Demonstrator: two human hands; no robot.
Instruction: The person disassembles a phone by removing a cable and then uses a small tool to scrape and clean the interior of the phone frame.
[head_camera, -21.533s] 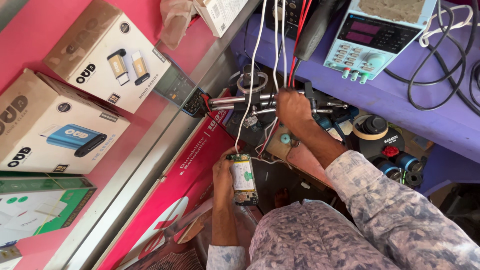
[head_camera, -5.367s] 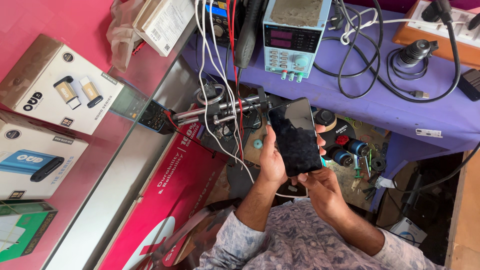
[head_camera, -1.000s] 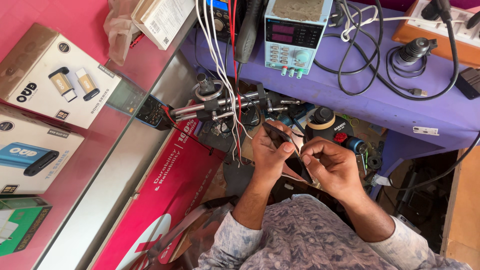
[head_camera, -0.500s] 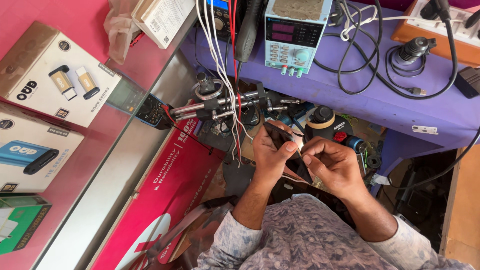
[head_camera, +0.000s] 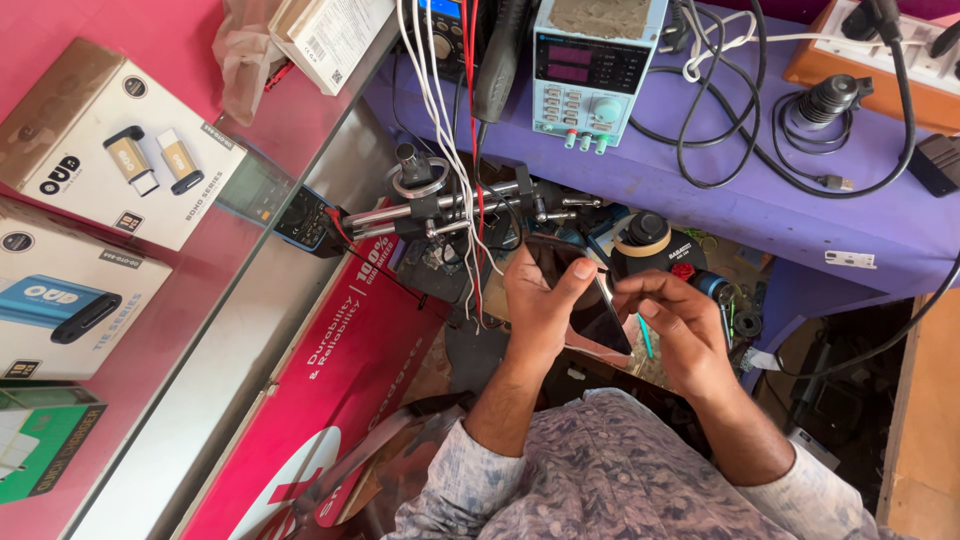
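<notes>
Two hands met at a dark phone (head_camera: 598, 312) over the cluttered bench. My left hand (head_camera: 538, 300) was wrapped around its near edge, and my right hand (head_camera: 672, 322) pinched its top corner with the fingertips (head_camera: 622, 285). Just behind stood a metal clamp stand (head_camera: 430, 205); farther back, a bench power supply (head_camera: 592, 65) sat on the purple shelf (head_camera: 760, 205).

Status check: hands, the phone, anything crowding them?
Left hand grips phone. Right hand pinches at its top edge. White wires hang just left.
</notes>
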